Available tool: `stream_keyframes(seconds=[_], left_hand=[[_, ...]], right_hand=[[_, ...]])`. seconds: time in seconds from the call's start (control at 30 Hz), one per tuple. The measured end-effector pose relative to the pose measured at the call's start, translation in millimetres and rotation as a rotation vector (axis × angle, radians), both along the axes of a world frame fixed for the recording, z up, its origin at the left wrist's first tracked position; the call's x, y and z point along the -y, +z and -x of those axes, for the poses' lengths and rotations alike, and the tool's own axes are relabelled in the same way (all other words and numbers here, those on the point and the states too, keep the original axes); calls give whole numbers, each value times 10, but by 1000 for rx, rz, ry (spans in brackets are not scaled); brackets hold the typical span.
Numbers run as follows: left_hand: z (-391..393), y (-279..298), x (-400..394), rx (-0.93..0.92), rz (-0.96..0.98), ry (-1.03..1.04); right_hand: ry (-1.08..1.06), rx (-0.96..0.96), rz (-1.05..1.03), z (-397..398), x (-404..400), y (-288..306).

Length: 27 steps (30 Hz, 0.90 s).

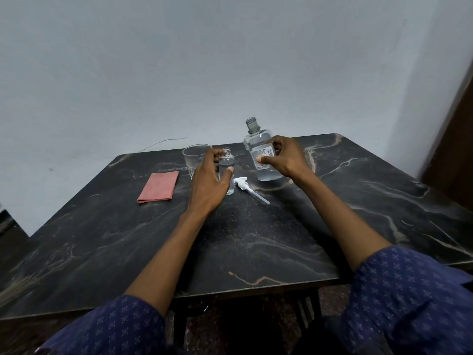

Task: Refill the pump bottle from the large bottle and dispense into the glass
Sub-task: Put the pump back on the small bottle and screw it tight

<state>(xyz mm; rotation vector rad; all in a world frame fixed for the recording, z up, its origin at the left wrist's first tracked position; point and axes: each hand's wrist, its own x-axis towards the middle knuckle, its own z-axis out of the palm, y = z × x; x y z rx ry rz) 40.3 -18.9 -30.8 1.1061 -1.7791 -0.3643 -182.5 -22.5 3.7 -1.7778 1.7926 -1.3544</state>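
Two bottles, both upright and both uncapped, all seen from the head cam:

Small pump bottle: stands straight up on the dark marble-look table, long axis vertical, open neck pointing up. Sits just right of the glass, around the table's middle toward the far side.

Large bottle: also upright, neck up, no cap on it, label facing the camera. It's right of the small one, near the table's far edge, and looks a touch tilted, though that could be the wide lens.

Pump head: lying flat on the table between the two bottles, white nozzle end by the small bottle's base, dip tube running out toward the near right.

Left hand: wrapped around the small bottle, thumb on the front, fingers curled round the far side.

Right hand: gripping the large bottle at the label, thumb across the front, fingers behind it.

What's inside: large bottle has clear liquid; can't call the exact level. Small bottle looks mostly clear, hard to tell how full. Glass looks empty, partly hidden behind the left hand.

Other stuff: folded pink cloth lying flat left of the glass, apart from it. Blue patterned sleeves at the bottom. Plain pale wall behind the table.
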Motion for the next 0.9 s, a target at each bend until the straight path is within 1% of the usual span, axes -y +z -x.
stream_keyframes(seconds=[0.23, 0.37, 0.47, 0.53, 0.63, 0.7, 0.8, 0.9], left_hand=[[-3, -15, 29, 2, 4, -5], [-8, -26, 50, -6, 0, -10], [-11, -22, 45, -16, -3, -10], [-12, -19, 40, -22, 4, -12], [-10, -18, 37, -20, 11, -10], [-8, -22, 45, -21, 8, -8], [-18, -37, 68, -25, 16, -3], [-27, -43, 74, -33, 34, 12]], right_hand=[[-45, 184, -7, 41, 39, -96], [-34, 209, -18, 58, 42, -114], [-46, 150, -25, 35, 42, -99], [-131, 111, 33, -3, 32, -76], [-299, 22, 262, -67, 1, -39], [-336, -3, 395, -110, -57, 26], [-243, -81, 450, -183, -153, 132], [-56, -274, 387, -321, -183, 124]])
